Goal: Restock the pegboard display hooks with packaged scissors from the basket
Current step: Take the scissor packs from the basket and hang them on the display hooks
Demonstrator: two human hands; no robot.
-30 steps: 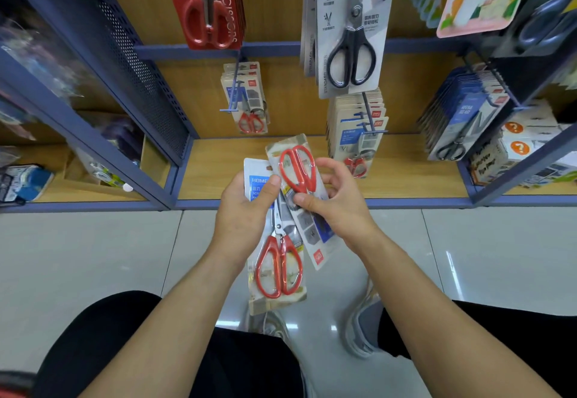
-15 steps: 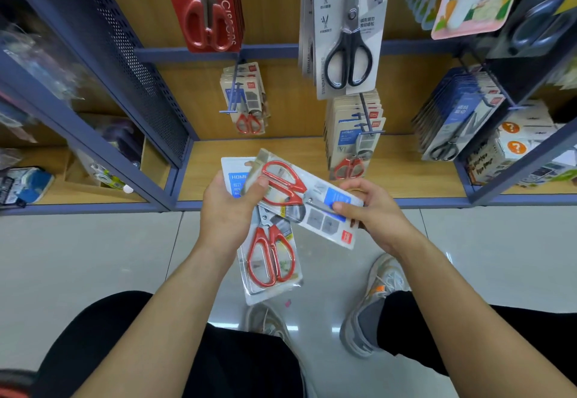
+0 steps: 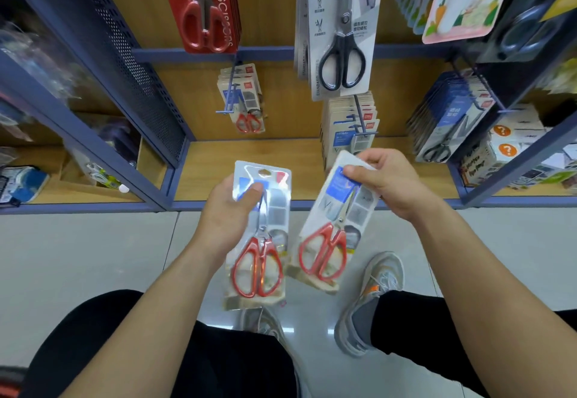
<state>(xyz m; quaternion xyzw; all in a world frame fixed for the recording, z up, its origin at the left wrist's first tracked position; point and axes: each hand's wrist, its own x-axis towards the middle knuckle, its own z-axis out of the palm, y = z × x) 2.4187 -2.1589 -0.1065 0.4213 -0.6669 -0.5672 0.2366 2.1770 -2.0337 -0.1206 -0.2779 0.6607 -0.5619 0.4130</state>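
My left hand [image 3: 229,210] grips a pack of red-handled scissors [image 3: 260,241] by its upper part, thumb across the front, handles pointing down. To its right my right hand [image 3: 388,185] pinches the top of a second pack of red-handled scissors [image 3: 331,232], which hangs tilted with its handles down and to the left. The two packs are side by side and apart. Ahead, a blue hook [image 3: 230,101] carries a few matching red-scissor packs [image 3: 246,107]. A second hook [image 3: 359,113] holds a thick stack of packs [image 3: 346,123]. The basket is out of view.
Larger red scissors [image 3: 203,10] and black scissors [image 3: 342,32] hang above. A row of black-scissor packs [image 3: 446,126] hangs on the right. The wooden shelf base [image 3: 209,173] lies below the hooks. A blue mesh divider [image 3: 131,63] stands on the left. My shoes [image 3: 371,301] rest on the grey tiled floor.
My right hand has pulled the upper pack off the stack, turned it upright with handles down, and moved it to the right. The left hand keeps its pack. The camera has tilted slightly.
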